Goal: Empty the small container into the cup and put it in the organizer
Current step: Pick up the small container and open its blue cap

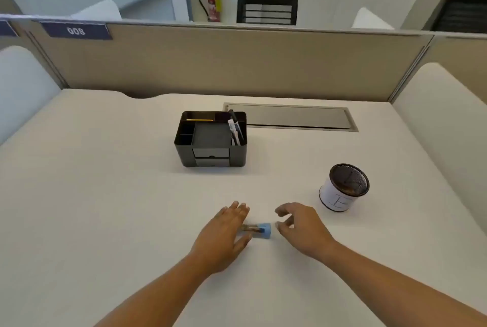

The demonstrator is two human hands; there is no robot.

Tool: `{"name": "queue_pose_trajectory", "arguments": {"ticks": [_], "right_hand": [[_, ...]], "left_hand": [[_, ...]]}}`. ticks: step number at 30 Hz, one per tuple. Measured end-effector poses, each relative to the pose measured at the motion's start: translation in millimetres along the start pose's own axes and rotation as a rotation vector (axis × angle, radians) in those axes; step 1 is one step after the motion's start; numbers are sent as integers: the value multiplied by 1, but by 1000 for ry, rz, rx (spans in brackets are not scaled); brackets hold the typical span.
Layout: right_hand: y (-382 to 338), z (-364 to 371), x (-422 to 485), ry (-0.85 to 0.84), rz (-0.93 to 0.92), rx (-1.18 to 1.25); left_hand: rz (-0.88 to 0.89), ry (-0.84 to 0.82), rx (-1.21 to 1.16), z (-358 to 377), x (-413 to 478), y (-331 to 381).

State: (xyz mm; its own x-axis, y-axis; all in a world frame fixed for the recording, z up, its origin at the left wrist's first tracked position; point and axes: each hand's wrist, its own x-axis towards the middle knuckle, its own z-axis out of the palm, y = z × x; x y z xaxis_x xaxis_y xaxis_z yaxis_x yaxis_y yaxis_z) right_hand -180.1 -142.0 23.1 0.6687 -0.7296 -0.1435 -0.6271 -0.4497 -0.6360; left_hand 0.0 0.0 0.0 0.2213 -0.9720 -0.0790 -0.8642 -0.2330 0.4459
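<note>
A small clear container with a blue cap point(259, 230) lies on its side on the white desk point(105, 208), between my hands. My left hand point(224, 234) rests flat over its left end, fingers spread, thumb touching it. Just right of the blue cap hovers my right hand point(300, 226), fingers curled and apart, holding nothing. A round cup point(342, 188) with a black mesh rim and a white sleeve stands at the right. The black desk organizer point(210, 139) sits farther back at the centre, with pens in its right compartment and a pencil at the back.
A grey cable hatch point(297, 117) is set into the desk behind the organizer. Beige partition walls point(237, 63) close the desk at the back and sides. White rounded panels stand at the left and right edges.
</note>
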Motion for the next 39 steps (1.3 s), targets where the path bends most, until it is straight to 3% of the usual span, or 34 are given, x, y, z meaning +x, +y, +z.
{"name": "queue_pose_trajectory", "arguments": {"ticks": [16, 29, 36, 39], "right_hand": [[11, 27, -7, -48, 70, -2], [6, 34, -5, -22, -17, -49], [-10, 4, -4, -72, 17, 304], [-20, -18, -12, -65, 45, 441]], "left_hand": [[21, 162, -91, 31, -7, -11], [4, 186, -55, 34, 3, 0], [-89, 162, -255, 13, 6, 18], [-118, 181, -519, -7, 3, 33]]}}
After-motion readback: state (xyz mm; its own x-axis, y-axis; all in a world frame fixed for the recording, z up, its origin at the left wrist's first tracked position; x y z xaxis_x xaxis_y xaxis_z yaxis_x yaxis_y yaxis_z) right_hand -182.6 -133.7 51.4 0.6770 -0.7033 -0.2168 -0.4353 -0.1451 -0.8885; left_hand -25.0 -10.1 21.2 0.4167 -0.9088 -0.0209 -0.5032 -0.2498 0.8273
